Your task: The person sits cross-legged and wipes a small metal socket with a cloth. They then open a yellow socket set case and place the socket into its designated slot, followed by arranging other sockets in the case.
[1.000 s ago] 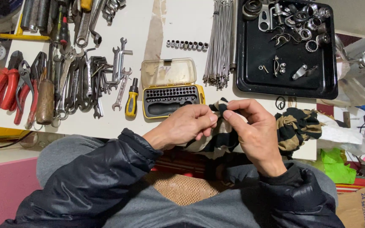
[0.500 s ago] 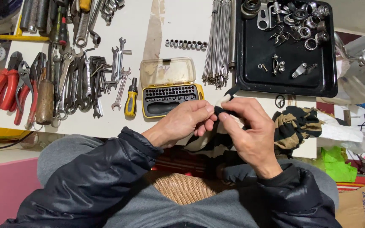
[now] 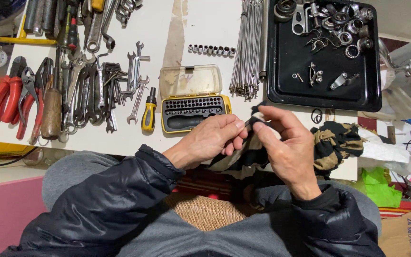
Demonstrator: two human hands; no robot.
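Observation:
My left hand (image 3: 210, 140) and my right hand (image 3: 286, 147) meet at the front edge of a white table (image 3: 200, 28). Between their fingertips they pinch a small thin dark part (image 3: 249, 122), wrapped in a black-and-tan striped rag (image 3: 334, 143). The rag drapes under my right hand and off to the right. Just behind my left hand lies an open yellow bit case (image 3: 193, 102) with a clear lid. A small yellow-handled screwdriver (image 3: 149, 112) lies to its left.
Wrenches (image 3: 96, 90), red-handled pliers (image 3: 5, 95) and a wooden-handled tool (image 3: 52, 112) cover the table's left. A row of small sockets (image 3: 211, 49), a bundle of metal spokes (image 3: 248, 47) and a black tray (image 3: 281, 57) of small metal parts lie behind.
My hands have drawn closer together and the fingers have shifted on the rag-wrapped part. The rag bunches more under my right hand.

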